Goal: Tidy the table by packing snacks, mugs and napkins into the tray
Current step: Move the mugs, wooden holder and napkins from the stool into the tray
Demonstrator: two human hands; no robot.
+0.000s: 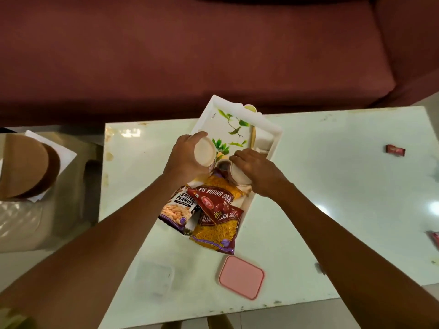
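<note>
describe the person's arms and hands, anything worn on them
The left forearm and right forearm are bare. The left hand and right hand wear no gloves; no rings, watch or bracelets show. A blurred yellowish patch at the left arm's upper end might be a sleeve edge.

The white tray [275, 136] bears a green leaf print; snack packets [218, 224] are red and yellow, the lid [241, 277] pink.
</note>
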